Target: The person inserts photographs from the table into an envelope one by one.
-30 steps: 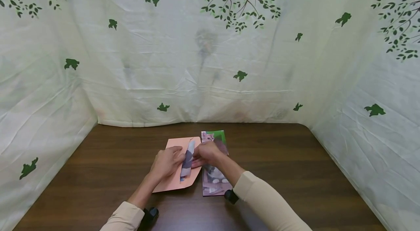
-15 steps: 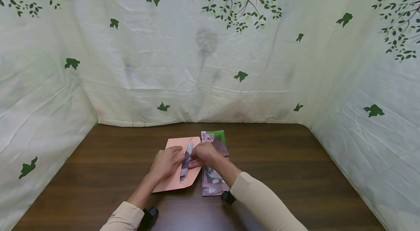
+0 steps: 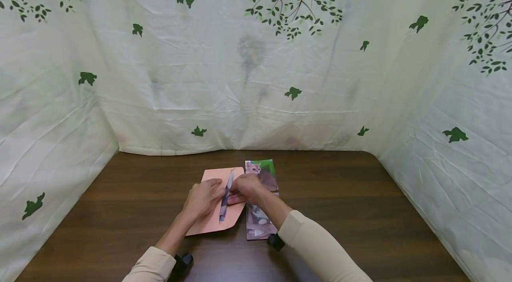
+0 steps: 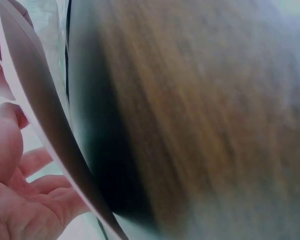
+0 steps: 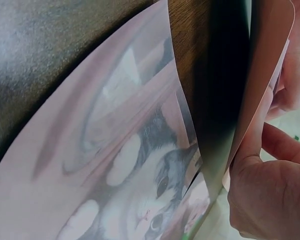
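Observation:
A peach paper envelope [image 3: 212,173] lies in front of me, its rounded flap edge facing right. A narrow grey-blue strip of a printed picture sheet [image 3: 223,214] shows along the envelope's opening. My left hand [image 3: 202,197] holds the envelope on the left of that strip, thumb and fingers at the opening. My right hand [image 3: 249,186] pinches the sheet's right side, fingers reaching over the flap. In the right wrist view the right thumb and a finger meet at the envelope's edge [image 5: 262,65]. Most of the sheet is hidden inside the envelope.
Beside the envelope on the right lie printed cat pictures [image 3: 256,231], partly under my right forearm. They show a kitten with green behind it and a grey-and-white cat. The brown wooden table [image 3: 340,193] is backed by a pale leaf-printed cloth [image 3: 168,73].
The right hand has shifted slightly left, toward the left hand. The visible grey-blue strip of the picture sheet has become narrower. The left hand and envelope have stayed in place.

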`<state>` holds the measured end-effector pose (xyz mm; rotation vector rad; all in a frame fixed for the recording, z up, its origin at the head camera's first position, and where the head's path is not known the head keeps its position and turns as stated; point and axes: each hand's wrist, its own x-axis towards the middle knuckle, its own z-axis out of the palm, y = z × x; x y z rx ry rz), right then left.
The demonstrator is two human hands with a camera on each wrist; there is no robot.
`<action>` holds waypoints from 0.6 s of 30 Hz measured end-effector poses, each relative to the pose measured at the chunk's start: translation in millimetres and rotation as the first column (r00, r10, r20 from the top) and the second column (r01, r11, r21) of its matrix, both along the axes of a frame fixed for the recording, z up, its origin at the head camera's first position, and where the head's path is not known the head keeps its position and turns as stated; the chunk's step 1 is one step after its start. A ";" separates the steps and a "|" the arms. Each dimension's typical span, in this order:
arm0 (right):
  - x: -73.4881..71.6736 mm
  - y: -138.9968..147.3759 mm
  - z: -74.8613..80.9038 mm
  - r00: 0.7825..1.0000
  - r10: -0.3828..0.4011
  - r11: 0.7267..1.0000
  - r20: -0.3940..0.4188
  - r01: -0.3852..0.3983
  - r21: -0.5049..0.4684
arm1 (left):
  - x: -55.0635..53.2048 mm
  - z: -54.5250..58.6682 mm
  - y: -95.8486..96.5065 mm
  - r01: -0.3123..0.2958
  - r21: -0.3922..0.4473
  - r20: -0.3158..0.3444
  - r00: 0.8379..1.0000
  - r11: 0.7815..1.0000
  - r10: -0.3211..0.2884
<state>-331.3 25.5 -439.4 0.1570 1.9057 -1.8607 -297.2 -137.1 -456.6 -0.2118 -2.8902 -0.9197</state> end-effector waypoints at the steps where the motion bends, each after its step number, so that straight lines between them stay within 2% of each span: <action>1: -0.1 -0.2 0.0 1.000 0.000 1.000 0.001 0.000 0.002 | 0.1 0.4 0.1 0.002 0.001 -0.001 1.000 1.000 -0.002; 8: 1.0 -2.8 1.6 1.000 -0.005 1.000 0.007 0.005 -0.010 | 2.0 4.1 -0.1 0.005 0.002 -0.021 1.000 1.000 -0.005; 18: 3.8 -5.5 -0.2 1.000 -0.007 1.000 0.008 0.007 -0.025 | 5.5 3.9 -1.4 -0.003 0.005 -0.029 1.000 1.000 0.003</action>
